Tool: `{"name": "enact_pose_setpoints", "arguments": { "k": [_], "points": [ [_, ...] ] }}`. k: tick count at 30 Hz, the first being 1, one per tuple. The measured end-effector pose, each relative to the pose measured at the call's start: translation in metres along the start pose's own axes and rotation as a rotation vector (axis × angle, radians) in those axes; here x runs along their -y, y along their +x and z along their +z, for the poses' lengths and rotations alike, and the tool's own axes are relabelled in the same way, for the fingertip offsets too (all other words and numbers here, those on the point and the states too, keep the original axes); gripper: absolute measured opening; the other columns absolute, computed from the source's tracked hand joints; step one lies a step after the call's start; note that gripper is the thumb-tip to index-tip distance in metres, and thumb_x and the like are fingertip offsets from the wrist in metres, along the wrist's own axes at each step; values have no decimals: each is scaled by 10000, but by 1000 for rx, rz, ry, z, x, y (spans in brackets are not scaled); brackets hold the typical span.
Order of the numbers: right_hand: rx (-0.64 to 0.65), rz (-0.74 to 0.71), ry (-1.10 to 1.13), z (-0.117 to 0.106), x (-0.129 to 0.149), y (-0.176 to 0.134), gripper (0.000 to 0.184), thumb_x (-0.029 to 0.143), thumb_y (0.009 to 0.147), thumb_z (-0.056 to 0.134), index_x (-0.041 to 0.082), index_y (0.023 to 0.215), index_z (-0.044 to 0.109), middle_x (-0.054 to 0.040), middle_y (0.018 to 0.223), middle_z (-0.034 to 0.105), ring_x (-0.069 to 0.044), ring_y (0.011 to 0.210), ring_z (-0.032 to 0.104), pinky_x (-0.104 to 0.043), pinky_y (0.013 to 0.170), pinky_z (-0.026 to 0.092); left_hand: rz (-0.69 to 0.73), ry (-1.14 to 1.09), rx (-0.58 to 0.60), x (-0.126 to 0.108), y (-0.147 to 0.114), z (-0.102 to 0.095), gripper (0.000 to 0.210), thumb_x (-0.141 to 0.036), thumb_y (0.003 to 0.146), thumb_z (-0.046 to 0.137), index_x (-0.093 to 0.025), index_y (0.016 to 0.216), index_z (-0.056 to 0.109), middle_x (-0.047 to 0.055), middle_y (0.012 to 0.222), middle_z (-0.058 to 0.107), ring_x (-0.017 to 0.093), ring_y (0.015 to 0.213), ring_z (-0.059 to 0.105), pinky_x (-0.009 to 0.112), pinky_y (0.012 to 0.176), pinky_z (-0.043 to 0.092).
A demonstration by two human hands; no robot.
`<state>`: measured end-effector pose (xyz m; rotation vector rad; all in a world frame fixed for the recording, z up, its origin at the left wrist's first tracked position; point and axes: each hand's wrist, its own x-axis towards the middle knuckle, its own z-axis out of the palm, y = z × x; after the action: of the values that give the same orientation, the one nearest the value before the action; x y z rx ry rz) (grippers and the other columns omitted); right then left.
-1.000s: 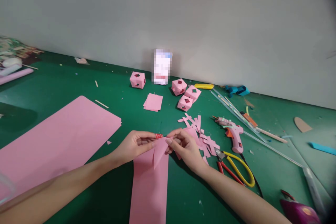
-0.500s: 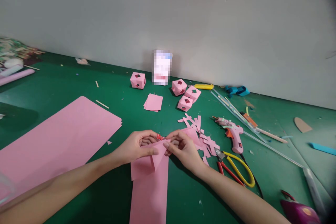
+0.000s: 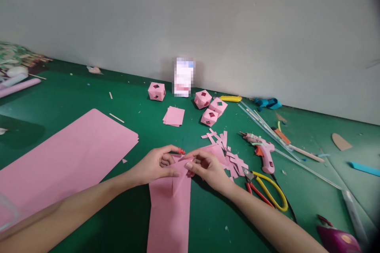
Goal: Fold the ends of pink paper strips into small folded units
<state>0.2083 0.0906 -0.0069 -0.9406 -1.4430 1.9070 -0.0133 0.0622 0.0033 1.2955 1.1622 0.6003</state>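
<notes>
A folded piece of pink paper [image 3: 180, 177] is held up between my two hands, above a long pink paper strip [image 3: 168, 221] on the table. My right hand [image 3: 204, 165] pinches its upper right edge between thumb and fingers. My left hand [image 3: 158, 166] has its thumb along the front of the fold and curled fingers behind it; the index finger, with a red band near its tip, is lifted off the edge. The fingertips behind the paper are partly hidden.
Pink cut-out balls [image 3: 202, 99] and small pink squares [image 3: 174, 116] lie ahead. Pink scraps [image 3: 237, 163], a glue gun [image 3: 261, 148] and yellow-and-red-handled pliers [image 3: 268, 189] are on the right. Large pink sheets [image 3: 74, 166] lie left. A blurred bright screen [image 3: 183, 77] leans against the wall.
My left index finger has lifted from the paper's top edge. The folded piece has shifted slightly and its flap hangs a little lower. My right hand keeps its pinch.
</notes>
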Motion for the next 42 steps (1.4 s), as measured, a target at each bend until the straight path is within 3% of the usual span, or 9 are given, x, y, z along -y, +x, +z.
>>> {"name": "enact_pose_setpoints", "arguments": {
  "k": [8, 16, 22, 28, 31, 36, 40, 42],
  "points": [
    [-72, 27, -4, 3, -1, -1, 393, 496, 754, 835, 171, 919, 686, 37, 642, 652, -129, 580, 692, -279, 624, 599, -37, 25, -1, -2, 0, 0, 543, -375, 743, 814, -200, 1209, 597, -83, 609, 605, 144, 614, 559, 258, 644, 367],
    [-84, 50, -19, 2, 2, 1, 419, 503, 759, 826, 169, 973, 689, 29, 702, 649, -124, 619, 691, -257, 619, 575, -60, 74, 8, -3, 2, 0, 534, -375, 765, 775, -194, 1227, 577, -117, 541, 476, 116, 551, 423, 249, 602, 281],
    [-90, 43, -7, 1, -1, 2, 403, 508, 790, 794, 156, 941, 671, 14, 660, 670, -137, 605, 695, -274, 621, 578, -27, 36, 20, -4, 1, -1, 478, -316, 743, 783, -203, 1167, 591, -78, 679, 529, 140, 681, 536, 258, 664, 363],
    [-39, 31, -139, -1, -2, -2, 271, 409, 844, 755, 166, 926, 670, 11, 711, 652, -106, 595, 631, -234, 562, 479, -40, 42, 154, -2, 1, -9, 503, -310, 747, 805, -208, 1191, 593, -97, 668, 481, 109, 636, 465, 254, 650, 346],
    [14, 53, -129, -1, 2, -2, 315, 350, 796, 801, 172, 1018, 667, 28, 749, 631, -84, 580, 574, -223, 550, 440, -39, 49, 120, -3, 0, -8, 531, -346, 752, 811, -209, 1208, 576, -97, 669, 490, 114, 646, 476, 257, 656, 349],
    [69, 106, -150, -1, 8, -2, 404, 316, 742, 842, 164, 1069, 660, 74, 609, 561, -90, 536, 535, -216, 523, 400, -61, 83, 57, -3, -1, -4, 724, -382, 747, 826, -224, 1360, 475, -93, 657, 574, 142, 675, 544, 277, 692, 395],
    [40, 104, -227, 0, 8, -1, 327, 316, 779, 804, 156, 1035, 681, 72, 568, 553, -85, 499, 506, -207, 479, 347, -60, 108, 56, -2, 0, -1, 678, -388, 756, 817, -221, 1335, 505, -86, 655, 589, 142, 669, 551, 280, 691, 399],
    [33, 108, -231, 0, 6, -1, 330, 330, 776, 809, 156, 1028, 687, 58, 576, 586, -98, 514, 556, -208, 482, 367, -53, 105, 70, -2, 1, -1, 653, -365, 762, 809, -218, 1325, 512, -87, 659, 582, 138, 667, 545, 276, 682, 390]
  ]
}}
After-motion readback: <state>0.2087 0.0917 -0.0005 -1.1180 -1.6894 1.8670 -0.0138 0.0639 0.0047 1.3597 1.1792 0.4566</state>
